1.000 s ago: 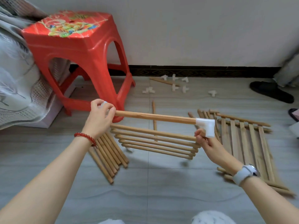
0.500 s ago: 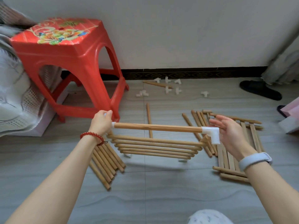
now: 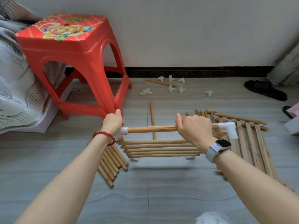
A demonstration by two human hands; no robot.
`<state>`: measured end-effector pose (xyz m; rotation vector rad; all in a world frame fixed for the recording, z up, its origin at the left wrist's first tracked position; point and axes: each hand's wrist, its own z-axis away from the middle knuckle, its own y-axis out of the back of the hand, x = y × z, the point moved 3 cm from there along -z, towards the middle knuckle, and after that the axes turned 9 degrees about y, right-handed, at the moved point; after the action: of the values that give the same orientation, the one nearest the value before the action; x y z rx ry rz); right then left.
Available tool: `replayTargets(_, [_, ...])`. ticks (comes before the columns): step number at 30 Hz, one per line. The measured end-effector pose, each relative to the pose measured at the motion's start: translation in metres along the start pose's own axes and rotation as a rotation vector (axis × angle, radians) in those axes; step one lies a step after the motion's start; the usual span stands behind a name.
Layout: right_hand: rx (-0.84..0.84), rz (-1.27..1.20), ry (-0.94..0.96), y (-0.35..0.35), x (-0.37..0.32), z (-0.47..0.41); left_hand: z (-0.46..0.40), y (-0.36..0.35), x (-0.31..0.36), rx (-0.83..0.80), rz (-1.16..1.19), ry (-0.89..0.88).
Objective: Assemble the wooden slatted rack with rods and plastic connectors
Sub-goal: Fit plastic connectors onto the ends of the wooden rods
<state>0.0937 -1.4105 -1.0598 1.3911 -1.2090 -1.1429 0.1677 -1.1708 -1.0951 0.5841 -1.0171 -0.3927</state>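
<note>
A wooden rod (image 3: 152, 129) runs level above the floor with a white plastic connector on each end. My left hand (image 3: 113, 122) grips the left connector (image 3: 123, 131). My right hand (image 3: 195, 128) curls round the rod near its right end, just left of the right connector (image 3: 228, 128), which points down. Below the rod hangs a panel of several parallel rods (image 3: 160, 149), standing on edge. A flat slatted panel (image 3: 249, 139) lies on the floor to the right.
A bundle of loose rods (image 3: 111, 162) lies under my left wrist, one single rod (image 3: 152, 117) behind. Several white connectors (image 3: 172, 88) scatter near the wall. A red plastic stool (image 3: 72, 59) stands at left, a black slipper (image 3: 265, 92) at right.
My right hand let go of the right connector, opened, then came down and closed round the rod. The left hand slid onto the left connector. The camera view shifted.
</note>
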Motion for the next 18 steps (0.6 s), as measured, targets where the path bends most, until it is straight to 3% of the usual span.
replayTargets(9, [-0.067,-0.081,0.236,-0.018,-0.095,-0.024,-0.004,-0.005,-0.017,0.148,-0.036,-0.089])
replayTargets(18, [-0.065,0.042,0.235,-0.028,-0.093,-0.033,-0.009,-0.014,-0.008,0.236,-0.191,-0.063])
